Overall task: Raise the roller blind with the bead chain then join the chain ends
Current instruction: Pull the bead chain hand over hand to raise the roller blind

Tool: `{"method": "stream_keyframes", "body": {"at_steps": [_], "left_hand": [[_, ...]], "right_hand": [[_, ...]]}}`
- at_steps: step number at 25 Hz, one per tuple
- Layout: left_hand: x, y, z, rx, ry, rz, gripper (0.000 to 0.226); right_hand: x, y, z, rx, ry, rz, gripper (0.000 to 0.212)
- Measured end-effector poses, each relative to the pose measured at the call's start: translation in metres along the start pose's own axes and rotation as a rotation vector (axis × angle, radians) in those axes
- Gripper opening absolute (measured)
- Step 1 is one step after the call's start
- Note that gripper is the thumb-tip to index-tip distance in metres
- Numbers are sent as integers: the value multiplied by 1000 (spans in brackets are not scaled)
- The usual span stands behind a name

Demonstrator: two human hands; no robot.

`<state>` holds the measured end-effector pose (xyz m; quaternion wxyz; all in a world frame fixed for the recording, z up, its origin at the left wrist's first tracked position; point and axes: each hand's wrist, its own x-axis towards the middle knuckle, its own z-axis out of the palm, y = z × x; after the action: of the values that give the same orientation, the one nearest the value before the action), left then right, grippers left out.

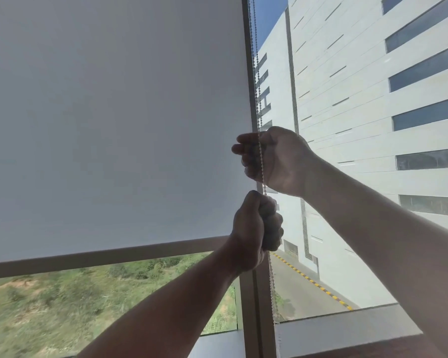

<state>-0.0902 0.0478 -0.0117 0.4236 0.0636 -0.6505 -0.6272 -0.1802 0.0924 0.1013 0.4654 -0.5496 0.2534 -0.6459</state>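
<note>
A white roller blind [109, 120] covers most of the left window pane; its bottom bar [101, 257] hangs a little above the sill. A bead chain [256, 73] runs down along the blind's right edge by the window frame. My right hand [274, 161] is higher up, fingers loosely curled around the chain, which crosses its palm. Just below it, my left hand [256, 228] is clenched in a fist on the chain. Under the left fist the chain [272, 285] hangs on down to the sill. The chain's ends are not visible.
A vertical window frame post [254, 306] stands between the two panes. The right pane shows a pale building [373, 99] and a road outside. Grass shows under the blind. A white sill [347, 329] runs along the bottom right.
</note>
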Motion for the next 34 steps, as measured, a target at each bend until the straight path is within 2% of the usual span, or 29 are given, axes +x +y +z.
{"method": "stream_keyframes", "body": {"at_steps": [10, 16, 22, 26, 28, 30, 32, 34], "left_hand": [[-1, -1, -1, 18, -15, -20, 33], [-4, -23, -10, 53, 13, -49, 33], [-21, -65, -33, 198, -13, -247, 32], [-26, -58, -50, 332, -34, -428, 27], [-18, -38, -51, 401, 42, -362, 27], [-6, -7, -45, 413, 118, -187, 24], [9, 29, -32, 326, 121, -65, 40], [22, 61, -18, 294, 81, -35, 54]], "right_hand": [[-2, 13, -3, 107, 45, -23, 33], [-2, 35, -12, -16, 112, -22, 24], [-13, 90, -37, -79, 195, 79, 23], [-18, 108, -46, -123, 214, 102, 20], [-20, 107, -48, -118, 216, 86, 19], [-23, 105, -51, -134, 231, 84, 19], [-25, 103, -52, -153, 201, 97, 25], [-28, 101, -50, -158, 156, 100, 28]]}}
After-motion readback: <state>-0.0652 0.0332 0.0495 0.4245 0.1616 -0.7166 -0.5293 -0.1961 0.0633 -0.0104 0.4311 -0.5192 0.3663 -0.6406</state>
